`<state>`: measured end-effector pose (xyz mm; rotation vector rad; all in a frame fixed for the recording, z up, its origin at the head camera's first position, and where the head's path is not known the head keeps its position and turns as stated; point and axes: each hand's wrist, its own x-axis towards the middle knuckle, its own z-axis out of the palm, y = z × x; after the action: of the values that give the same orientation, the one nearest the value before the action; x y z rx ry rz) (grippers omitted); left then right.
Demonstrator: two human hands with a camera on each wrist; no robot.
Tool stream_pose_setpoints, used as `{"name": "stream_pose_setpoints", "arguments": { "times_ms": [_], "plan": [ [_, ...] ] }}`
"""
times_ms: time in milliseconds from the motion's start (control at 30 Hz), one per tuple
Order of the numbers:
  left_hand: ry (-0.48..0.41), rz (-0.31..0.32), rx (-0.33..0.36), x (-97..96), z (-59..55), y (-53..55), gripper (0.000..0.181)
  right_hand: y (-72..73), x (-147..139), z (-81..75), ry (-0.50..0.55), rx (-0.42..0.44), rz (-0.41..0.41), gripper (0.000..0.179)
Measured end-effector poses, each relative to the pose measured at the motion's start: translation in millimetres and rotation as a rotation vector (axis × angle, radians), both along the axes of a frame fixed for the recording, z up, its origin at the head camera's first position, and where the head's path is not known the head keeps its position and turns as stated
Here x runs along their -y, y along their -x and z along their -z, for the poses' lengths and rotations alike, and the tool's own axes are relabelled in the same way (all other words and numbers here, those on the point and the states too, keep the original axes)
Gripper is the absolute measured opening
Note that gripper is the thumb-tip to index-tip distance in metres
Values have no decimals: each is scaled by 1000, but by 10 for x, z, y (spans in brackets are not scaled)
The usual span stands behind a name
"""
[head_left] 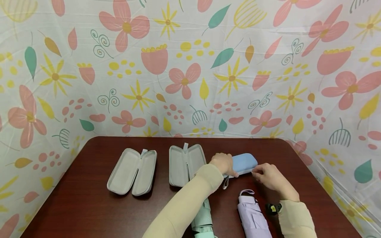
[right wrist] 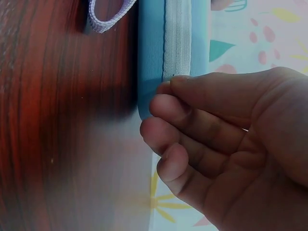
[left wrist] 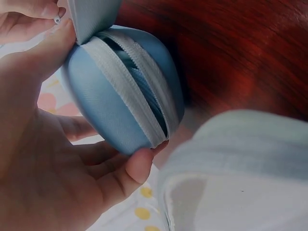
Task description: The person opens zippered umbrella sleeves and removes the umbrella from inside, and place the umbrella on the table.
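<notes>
A light blue zip case (head_left: 245, 162) lies on the table towards the back right. My left hand (head_left: 222, 163) grips it round its left end, thumb along the near side. In the left wrist view, the grey zipper (left wrist: 122, 91) gapes at this end, with something dark bluish inside. At the right end my right hand (head_left: 271, 177) pinches the zipper pull between thumb and forefinger; the fingertips mostly hide the pull. Along that side, the zipper tape (right wrist: 177, 43) runs closed in the right wrist view. A wrist loop (head_left: 226, 182) hangs from the case near my left hand.
Two opened zip cases with grey linings stand to the left, one far left (head_left: 122, 173) and one in the middle (head_left: 177, 165). A folded mint green umbrella (head_left: 203, 218) lies partly under my left forearm. A folded lilac umbrella (head_left: 253, 216) lies left of my right wrist.
</notes>
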<state>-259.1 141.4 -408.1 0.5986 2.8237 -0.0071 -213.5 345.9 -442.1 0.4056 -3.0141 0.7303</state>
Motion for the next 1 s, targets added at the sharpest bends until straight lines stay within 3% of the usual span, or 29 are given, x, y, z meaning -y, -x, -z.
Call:
{"name": "stream_pose_setpoints", "arguments": {
  "times_ms": [333,533,767,1000],
  "plan": [
    [7,44,-2,-2,42,31,74,25,132,16,-5,0,-54,11],
    [8,47,7,0,38,30,73,22,176,11,-12,-14,-43,12],
    [33,101,8,30,62,30,71,11,211,22,-35,-33,-55,12],
    [29,92,10,34,52,31,71,30,257,10,-36,-25,-72,12]
  ]
}}
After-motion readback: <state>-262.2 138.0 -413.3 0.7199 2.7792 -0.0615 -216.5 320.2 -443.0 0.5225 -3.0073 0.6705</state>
